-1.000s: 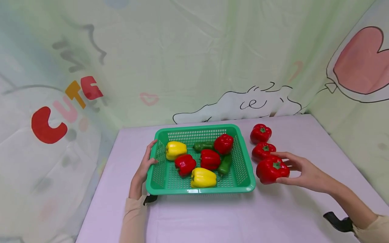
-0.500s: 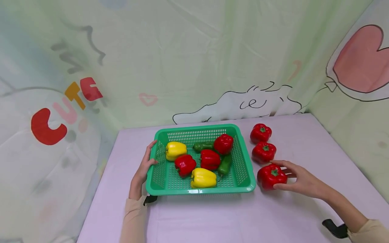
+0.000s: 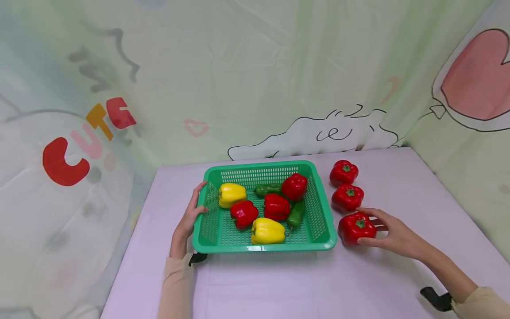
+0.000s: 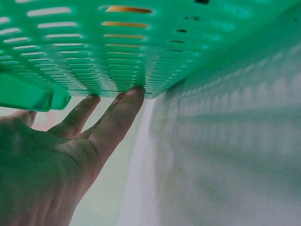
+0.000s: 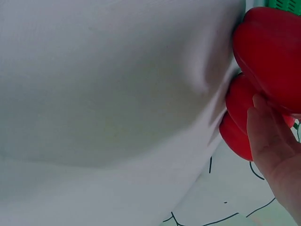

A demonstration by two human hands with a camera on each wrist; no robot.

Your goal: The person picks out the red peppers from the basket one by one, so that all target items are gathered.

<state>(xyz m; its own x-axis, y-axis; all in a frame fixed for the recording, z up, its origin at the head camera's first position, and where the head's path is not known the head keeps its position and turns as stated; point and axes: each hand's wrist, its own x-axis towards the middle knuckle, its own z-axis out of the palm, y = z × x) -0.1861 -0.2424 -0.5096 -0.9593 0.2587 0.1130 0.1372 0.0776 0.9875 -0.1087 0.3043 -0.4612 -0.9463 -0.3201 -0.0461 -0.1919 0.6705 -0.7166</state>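
At the left end of a green plastic basket (image 3: 263, 249), my left hand (image 3: 187, 223) holds the rim, thumb over the edge. The left wrist view has its fingertips (image 4: 136, 94) against the basket's slotted outer wall (image 4: 80, 61). Beyond the basket's right side, my right hand (image 3: 394, 235) holds a red bell pepper (image 3: 350, 231) between thumb and fingers, stem up, on or just above the table. Behind that pepper, a second red bell pepper (image 3: 346, 198) and a third red bell pepper (image 3: 342, 173) form a row. In the right wrist view, the held pepper (image 5: 273, 56) partly covers those two.
Inside the basket lie yellow bell peppers (image 3: 268, 231), red bell peppers (image 3: 244, 215) and green peppers (image 3: 295, 215). A pale lilac cloth covers the table (image 3: 263, 288). Printed curtains (image 3: 255, 79) hang behind and at both sides.
My right hand has lowered the red bell pepper toward the table and slightly toward me, leaving it at the front of the row. My left hand and the basket stay put.
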